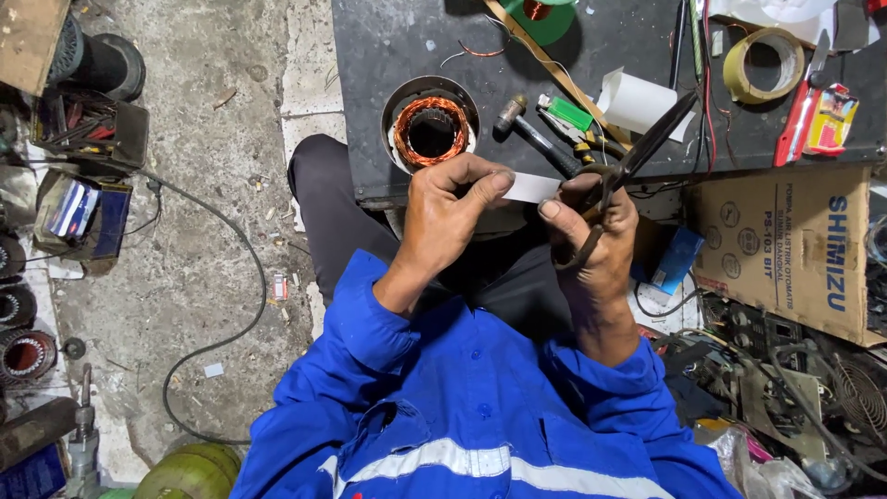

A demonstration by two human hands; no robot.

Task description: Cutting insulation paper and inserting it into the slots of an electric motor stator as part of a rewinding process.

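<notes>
My left hand (450,205) pinches a thin white paper strip (530,188), smooth and flat, fingers clamped on its end. My right hand (591,231) has its fingers closed through the loops of dark metal scissors (637,152), blades parted just past the strip. Beyond my left fingers a round steel stator (431,125) holds glossy copper windings on the dark, scuffed surface (388,46). A printed brown cardboard box (795,249) sits right of my right hand.

The white strip (530,188) is half hidden by both thumbs, and the green spool (540,17) is cut off at the top edge.
</notes>
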